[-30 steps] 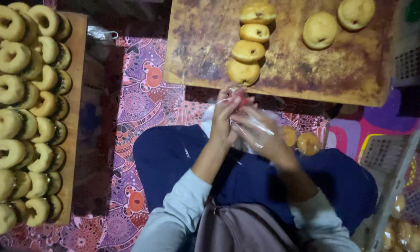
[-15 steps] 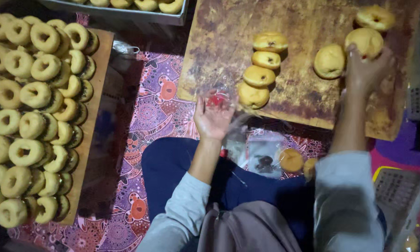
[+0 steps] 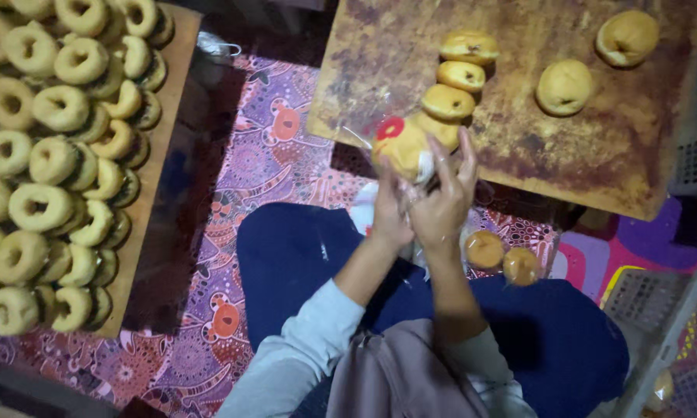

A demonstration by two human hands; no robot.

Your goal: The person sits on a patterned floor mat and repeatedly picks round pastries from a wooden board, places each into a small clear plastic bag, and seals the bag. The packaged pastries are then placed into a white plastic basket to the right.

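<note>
Both my hands meet in front of me over my lap. My left hand (image 3: pixel 388 220) grips a clear plastic bag with a red mark (image 3: pixel 395 139), and a round bun sits inside it. My right hand (image 3: pixel 445 201) holds the bag's other side, fingers spread upward against the plastic. Just beyond the bag, three buns (image 3: pixel 460 77) lie in a row on a worn wooden board (image 3: pixel 580 155). Two more buns (image 3: pixel 569 87) lie further right on the board.
A long wooden tray (image 3: pixel 151 232) at the left holds several ring doughnuts (image 3: pixel 35 205). Two bagged buns (image 3: pixel 503 257) rest on my blue-clad lap. A purple patterned mat (image 3: pixel 263 155) covers the floor. A white plastic basket (image 3: pixel 658 325) stands at the lower right.
My right hand came back from the far buns on the board to the bag. One bun has left the board and now sits in the bag held by both hands.
</note>
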